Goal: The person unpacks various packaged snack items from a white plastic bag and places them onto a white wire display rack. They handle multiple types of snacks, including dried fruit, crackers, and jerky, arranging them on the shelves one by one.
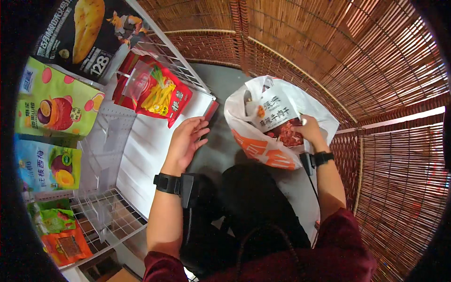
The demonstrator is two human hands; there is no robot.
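My right hand (pixel 310 130) reaches into the mouth of a white plastic carrier bag (pixel 252 141) with orange print, which stands on the grey floor. Its thumb and fingers close on the edge of a white and dark red snack packet (pixel 278 112) that sticks up from the bag. My left hand (pixel 189 142) holds nothing; its fingers are apart, beside the front edge of the white shelf (pixel 148 148). Just beyond that hand, red snack packets (pixel 155 91) hang from a display hook above the shelf.
To the left hang a green fruit-snack pouch (pixel 60 102), a blue and green pouch (pixel 49 165) and small green and orange packets (pixel 68 243). A wire basket (pixel 116 211) juts out below. Woven bamboo screens (pixel 299 42) wall off the far and right sides.
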